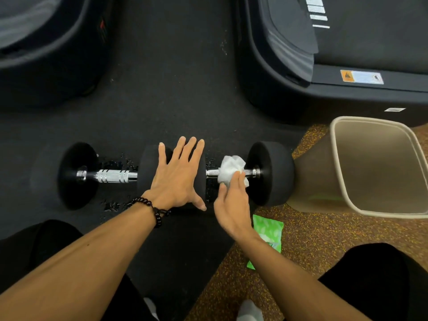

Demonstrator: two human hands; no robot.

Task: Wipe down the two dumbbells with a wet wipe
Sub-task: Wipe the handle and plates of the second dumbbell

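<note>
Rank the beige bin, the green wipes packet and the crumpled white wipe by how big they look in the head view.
1. beige bin, by far the largest
2. green wipes packet, partly hidden by the right forearm
3. crumpled white wipe, bunched up, so smallest as seen

Left hand [177, 176]: palm down, fingers straight and spread, thumb splayed toward the right hand; forearm extended forward, beaded bracelet [151, 209] at the wrist. Right hand [232, 202]: just beside the left thumb, fingers curled forward, fingertips pressing a crumpled white wipe [231, 169] ahead of it. Right forearm angled inward. Both arms bare.
</note>
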